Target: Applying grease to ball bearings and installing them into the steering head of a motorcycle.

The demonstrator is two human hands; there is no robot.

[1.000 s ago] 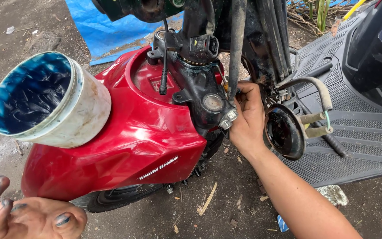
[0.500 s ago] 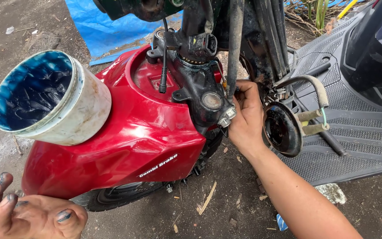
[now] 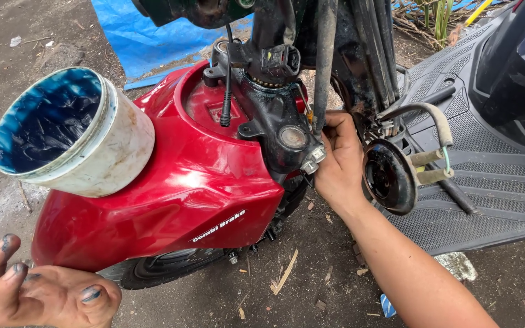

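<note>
Bare dirt ground (image 3: 311, 285), littered with wood chips, and a blue tarpaulin (image 3: 144, 39) behind frame a stripped scooter. Its red front fender (image 3: 171, 200) carries a white tub of blue grease (image 3: 71, 130), tipped on its side with the mouth toward the camera, near the greased fingers. Right hand (image 3: 340, 164) reaches in beside the black steering stem (image 3: 277, 115), its grip pinching a small metal fitting (image 3: 312, 157) at the stem's lower bracket, next to the round black horn (image 3: 390, 176). Left hand (image 3: 37, 291) hovers low at the frame's corner, grip spread and empty, fingertips smeared dark blue and kept off the fender.
</note>
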